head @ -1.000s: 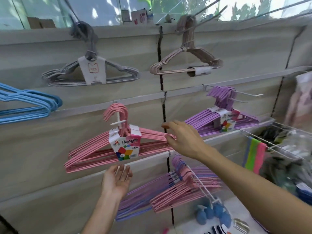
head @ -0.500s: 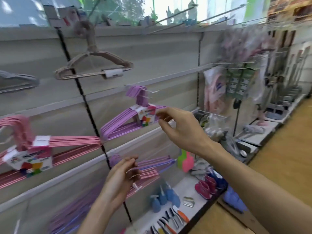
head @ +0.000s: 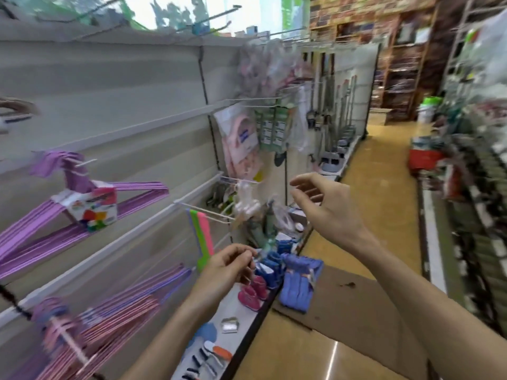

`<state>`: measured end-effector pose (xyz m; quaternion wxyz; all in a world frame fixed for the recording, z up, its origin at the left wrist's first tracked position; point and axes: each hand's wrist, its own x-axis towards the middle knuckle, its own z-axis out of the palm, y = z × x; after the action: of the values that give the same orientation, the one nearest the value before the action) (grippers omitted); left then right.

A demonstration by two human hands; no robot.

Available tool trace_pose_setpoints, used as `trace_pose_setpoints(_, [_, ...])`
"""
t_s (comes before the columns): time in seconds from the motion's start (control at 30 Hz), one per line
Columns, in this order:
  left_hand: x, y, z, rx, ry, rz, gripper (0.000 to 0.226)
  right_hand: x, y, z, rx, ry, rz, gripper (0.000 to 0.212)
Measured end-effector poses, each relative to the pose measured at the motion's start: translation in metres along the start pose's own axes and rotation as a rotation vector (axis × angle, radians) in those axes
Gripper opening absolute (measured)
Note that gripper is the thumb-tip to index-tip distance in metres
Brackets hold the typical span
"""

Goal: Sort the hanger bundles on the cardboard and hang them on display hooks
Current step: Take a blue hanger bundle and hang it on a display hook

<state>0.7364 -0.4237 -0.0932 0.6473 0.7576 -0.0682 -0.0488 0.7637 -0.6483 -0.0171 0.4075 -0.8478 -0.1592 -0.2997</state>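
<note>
Turning from the wall toward the aisle, the person seems to be between hangings, with the next bundle yet to be fetched. Left of the cardboard [head: 354, 308], a purple hanger bundle [head: 82, 204] hangs on its display hook [head: 85, 162], and pink and purple bundles [head: 115, 314] sit on a lower hook. The left hand [head: 227, 267], also left of the cardboard, has its grip loosely curled; whether it pinches anything I cannot tell. A blue bundle [head: 299, 283] lies on the cardboard's left edge. Above the cardboard, the right hand [head: 326, 209] has its grip spread and empty. The next move likely calls for reaching down to that blue bundle.
</note>
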Motion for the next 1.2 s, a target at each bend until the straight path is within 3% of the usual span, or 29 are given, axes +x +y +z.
trace_pose_setpoints(0.33, [0.09, -0.019, 0.089, 0.213, -0.313, 0.102, 0.015, 0.007, 0.091, -0.056, -0.145, 0.113, 0.215, 0.011])
trace_pose_setpoints(0.8, [0.302, -0.062, 0.124, 0.519, -0.528, 0.211, 0.014, 0.107, 0.25, -0.024, -0.242, 0.136, 0.432, 0.016])
trace_pose_setpoints(1.0, [0.383, -0.105, 0.14, 0.539, -0.58, 0.15, 0.015, 0.13, 0.326, -0.001, -0.261, 0.15, 0.566, 0.017])
trace_pose_setpoints(1.2, [0.428, -0.181, 0.156, 0.465, -0.57, -0.05, 0.017, 0.115, 0.414, 0.036, -0.242, 0.09, 0.729, 0.019])
